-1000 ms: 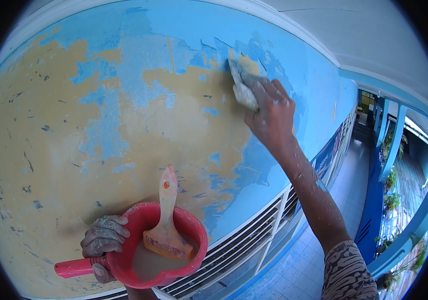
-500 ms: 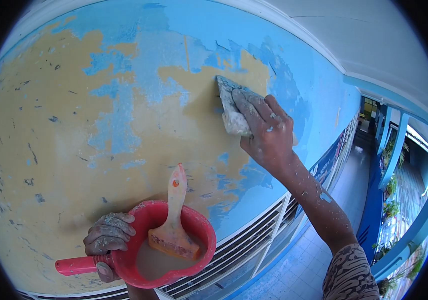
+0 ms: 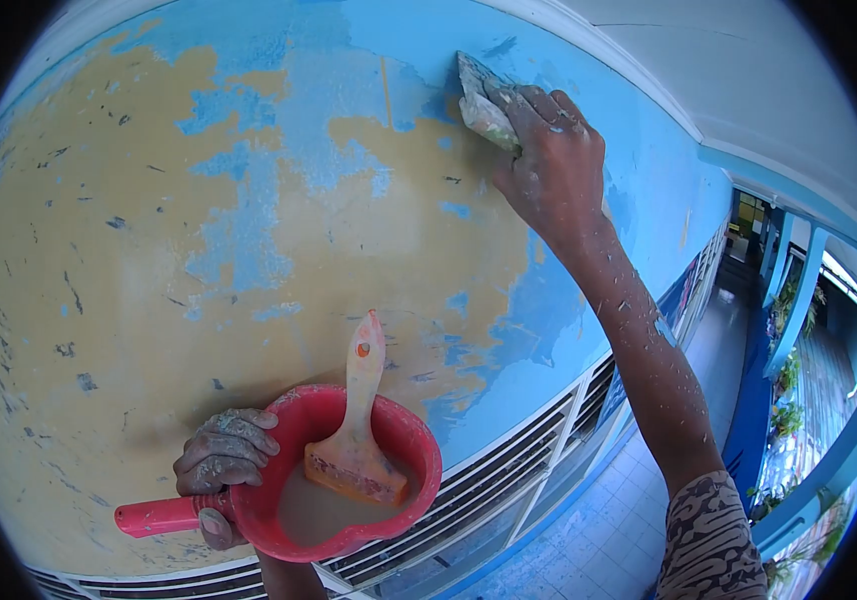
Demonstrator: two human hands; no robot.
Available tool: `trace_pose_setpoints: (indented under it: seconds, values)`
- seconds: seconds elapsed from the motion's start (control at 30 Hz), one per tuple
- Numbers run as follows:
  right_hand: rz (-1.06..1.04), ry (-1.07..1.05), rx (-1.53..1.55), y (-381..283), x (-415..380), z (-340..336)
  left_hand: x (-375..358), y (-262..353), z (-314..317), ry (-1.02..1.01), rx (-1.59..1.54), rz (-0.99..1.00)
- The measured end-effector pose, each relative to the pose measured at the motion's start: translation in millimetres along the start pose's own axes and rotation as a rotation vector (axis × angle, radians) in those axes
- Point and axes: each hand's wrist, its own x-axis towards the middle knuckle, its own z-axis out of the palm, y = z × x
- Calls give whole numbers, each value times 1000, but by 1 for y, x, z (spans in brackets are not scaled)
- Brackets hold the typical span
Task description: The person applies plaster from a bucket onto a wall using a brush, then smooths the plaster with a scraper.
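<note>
My left hand (image 3: 226,455), speckled with paint, is closed around the handle of a red plastic dipper (image 3: 294,410). Cloudy greyish-beige liquid (image 3: 327,522) fills its lower part. In it stands a wide paintbrush (image 3: 357,430), bristles down, its pale handle leaning above the rim. Higher up, my right hand (image 3: 559,160) grips a paint-smeared scraper (image 3: 484,100), the blade at the upper part of the wall (image 3: 359,230); exact contact is hard to make out. Blue paint there is patchy, with tan surface showing through.
Below the wall surface run white louvre slats (image 3: 489,470). A tiled walkway (image 3: 589,525) stretches away at the right, beside blue posts (image 3: 797,300) and potted plants (image 3: 787,418). The white ceiling (image 3: 749,80) meets the wall at a moulding.
My right hand has moved upward with the scraper, towards the wall's top edge. More tan surface shows where the scraper was. The dipper has barely shifted.
</note>
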Motion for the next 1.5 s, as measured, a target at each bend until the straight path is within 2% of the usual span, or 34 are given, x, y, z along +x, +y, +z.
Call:
trace_pose_setpoints:
  seconds: [0.1,0.13,0.3,0.43,0.5,0.6,0.7,0.83,0.9,1.0,1.13,1.2,1.27,1.43,1.5]
  values:
    - [-129,35,118,-18,-37,-13,-6,-2,-7,31,25,-16]
    - [-136,-31,70,-23,-47,-14,-7,-2,-7,41,24,-15]
    - [-52,-2,82,-18,-25,-6,-3,-4,-4,5,5,-18]
    - [-124,-10,121,-43,-45,-16,3,-4,1,52,-6,-17]
    - [-161,30,128,-37,-34,-13,15,-4,1,21,-12,-4]
    - [-36,0,145,-32,-3,-12,35,-9,8,-4,-52,15]
    - [-70,19,162,-39,-14,-16,59,-14,11,-14,-104,54]
    - [-149,44,185,-36,-11,-11,90,-16,-3,-167,-170,53]
    - [-63,-18,53,-32,17,-3,95,-14,-1,-208,-180,59]
    - [-81,-19,41,-41,4,-11,95,-7,3,-132,-170,19]
    - [-154,-1,60,-46,-16,-15,102,-6,-16,-197,-169,49]
    - [-107,-9,65,-32,21,-6,105,-6,-19,-117,-151,51]
    - [-58,-20,13,-25,44,7,114,-4,-28,-136,-160,36]
    - [-197,59,23,-34,-13,-7,122,0,-45,-130,-215,24]
    - [-210,72,15,-30,-7,-4,120,2,-47,-138,-210,37]
